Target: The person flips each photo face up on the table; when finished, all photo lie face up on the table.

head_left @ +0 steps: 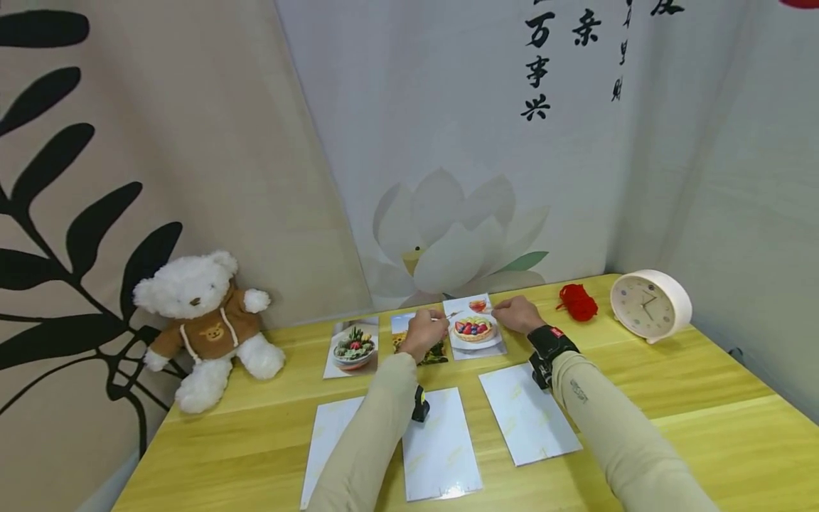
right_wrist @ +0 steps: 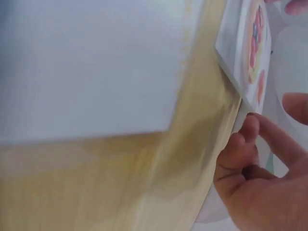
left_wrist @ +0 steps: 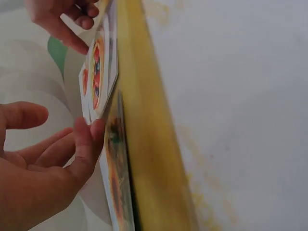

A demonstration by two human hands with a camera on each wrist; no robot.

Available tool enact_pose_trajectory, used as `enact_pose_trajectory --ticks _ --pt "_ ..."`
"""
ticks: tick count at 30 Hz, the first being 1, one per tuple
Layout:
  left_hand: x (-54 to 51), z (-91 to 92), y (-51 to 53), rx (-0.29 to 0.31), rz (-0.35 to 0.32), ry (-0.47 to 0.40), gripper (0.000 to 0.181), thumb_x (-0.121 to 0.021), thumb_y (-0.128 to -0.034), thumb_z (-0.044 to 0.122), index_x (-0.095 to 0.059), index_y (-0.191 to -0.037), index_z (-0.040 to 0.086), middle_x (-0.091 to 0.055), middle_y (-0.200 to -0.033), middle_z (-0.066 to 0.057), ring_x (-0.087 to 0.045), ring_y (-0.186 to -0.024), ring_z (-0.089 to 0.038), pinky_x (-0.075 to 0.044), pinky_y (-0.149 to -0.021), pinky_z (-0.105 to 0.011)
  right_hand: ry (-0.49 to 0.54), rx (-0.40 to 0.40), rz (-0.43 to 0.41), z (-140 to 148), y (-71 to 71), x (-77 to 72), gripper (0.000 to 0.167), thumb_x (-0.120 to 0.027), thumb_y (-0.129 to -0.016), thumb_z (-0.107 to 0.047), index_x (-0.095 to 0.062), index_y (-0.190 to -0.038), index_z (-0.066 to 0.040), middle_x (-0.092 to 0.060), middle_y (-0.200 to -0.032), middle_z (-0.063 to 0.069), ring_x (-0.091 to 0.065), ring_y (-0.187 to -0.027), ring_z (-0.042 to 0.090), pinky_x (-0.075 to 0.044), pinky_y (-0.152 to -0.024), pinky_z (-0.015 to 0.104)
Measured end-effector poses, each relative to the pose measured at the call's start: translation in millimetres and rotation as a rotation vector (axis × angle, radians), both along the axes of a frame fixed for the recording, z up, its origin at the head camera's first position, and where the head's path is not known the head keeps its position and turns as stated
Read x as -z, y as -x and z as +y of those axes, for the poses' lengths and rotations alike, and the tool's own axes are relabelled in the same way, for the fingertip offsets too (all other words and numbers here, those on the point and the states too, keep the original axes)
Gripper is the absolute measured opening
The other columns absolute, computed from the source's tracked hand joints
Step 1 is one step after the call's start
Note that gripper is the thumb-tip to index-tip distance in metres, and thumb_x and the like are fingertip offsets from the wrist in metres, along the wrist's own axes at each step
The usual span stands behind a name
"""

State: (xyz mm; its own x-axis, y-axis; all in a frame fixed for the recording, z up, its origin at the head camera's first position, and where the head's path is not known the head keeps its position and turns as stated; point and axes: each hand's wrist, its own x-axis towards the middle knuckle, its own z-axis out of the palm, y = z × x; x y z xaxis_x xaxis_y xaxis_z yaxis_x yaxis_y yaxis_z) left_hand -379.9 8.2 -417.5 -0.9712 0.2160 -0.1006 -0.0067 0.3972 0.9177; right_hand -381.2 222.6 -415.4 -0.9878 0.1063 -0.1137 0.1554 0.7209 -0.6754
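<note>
A card with a fruit tart picture [head_left: 474,329] lies at the back of the table, between both hands. My left hand [head_left: 425,333] is at its left side, over a sunflower-coloured card [head_left: 437,353]. The left wrist view shows the left hand [left_wrist: 53,166] with its fingertips [left_wrist: 97,129] at the corner of the tart card [left_wrist: 98,72], thumb held apart. My right hand [head_left: 517,314] is at the card's right side. In the right wrist view, the right hand's [right_wrist: 264,168] index fingertip touches the tart card's [right_wrist: 254,48] corner, its thumb apart and other fingers bent.
A cactus-bowl card [head_left: 352,347] lies at the left of the row. Three white cards lie nearer: left [head_left: 329,430], middle [head_left: 440,448] and right [head_left: 530,416]. A teddy bear [head_left: 214,331] sits at left; red yarn [head_left: 579,302] and a white clock [head_left: 649,306] stand at right.
</note>
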Motion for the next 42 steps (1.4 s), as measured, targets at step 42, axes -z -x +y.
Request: enact_pose_trajectory --ticks 42 --pt "-37.7 -241.6 -176.1 0.032 -0.203 0.105 0.054 -0.042 -0.1075 0.018 -0.031 -0.148 -0.015 -0.047 -0.144 -0.035 -0.055 -0.128 -0.044 -0.052 -0.104 -0.050 0.661 -0.628 -0.203 -135.0 -164.7 -13.5 0.058 -0.055 -0.102 -0.016 -0.035 -0.151 0.008 -0.052 -0.139 0.029 -0.058 -0.125 0.039 -0.054 -0.103 0.042"
